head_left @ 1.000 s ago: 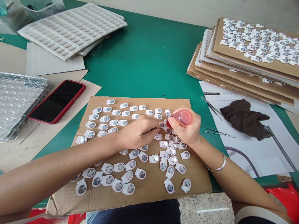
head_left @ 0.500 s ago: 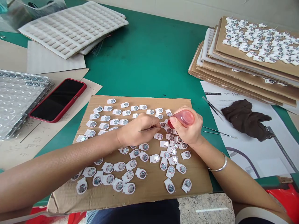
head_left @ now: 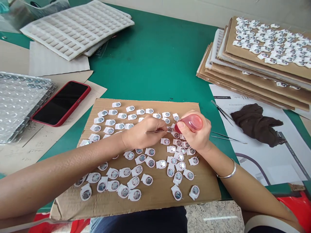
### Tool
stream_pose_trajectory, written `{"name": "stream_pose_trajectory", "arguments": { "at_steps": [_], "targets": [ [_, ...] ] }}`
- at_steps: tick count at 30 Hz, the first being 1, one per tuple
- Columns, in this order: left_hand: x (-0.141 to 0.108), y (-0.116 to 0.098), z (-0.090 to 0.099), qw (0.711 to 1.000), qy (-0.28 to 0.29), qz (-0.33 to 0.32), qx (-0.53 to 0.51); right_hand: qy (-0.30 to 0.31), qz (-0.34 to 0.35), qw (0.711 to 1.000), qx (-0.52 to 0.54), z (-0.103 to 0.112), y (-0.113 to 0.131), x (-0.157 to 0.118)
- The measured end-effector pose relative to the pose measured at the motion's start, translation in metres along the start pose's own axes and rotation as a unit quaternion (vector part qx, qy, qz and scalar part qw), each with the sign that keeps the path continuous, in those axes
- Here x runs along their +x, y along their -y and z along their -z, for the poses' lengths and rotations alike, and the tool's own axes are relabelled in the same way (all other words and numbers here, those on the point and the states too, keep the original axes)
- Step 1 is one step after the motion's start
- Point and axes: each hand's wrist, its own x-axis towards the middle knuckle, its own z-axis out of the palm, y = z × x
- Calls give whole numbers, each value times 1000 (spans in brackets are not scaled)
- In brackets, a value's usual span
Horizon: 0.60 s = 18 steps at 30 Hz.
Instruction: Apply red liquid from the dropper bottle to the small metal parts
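Close together, our left hand [head_left: 142, 136] holds tweezers [head_left: 155, 131] and our right hand [head_left: 195, 132] a pink bulb [head_left: 193, 122] over many paper-backed discs [head_left: 162, 164], with filled cardboard sheets [head_left: 233, 42] stacked beyond.

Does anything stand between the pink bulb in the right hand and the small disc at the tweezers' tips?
Nothing visible does. The bulb in the right hand points its tip at the disc, with a narrow gap. The tweezers in the left hand reach it from the other side.
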Motion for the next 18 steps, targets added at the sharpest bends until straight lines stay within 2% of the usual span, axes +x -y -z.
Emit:
{"name": "stream_pose_trajectory", "arguments": {
  "at_steps": [18],
  "targets": [
    [0, 0, 1, 999, 15, 46, -22, -1, -8, 999, 41, -4, 0, -2]
  ]
}}
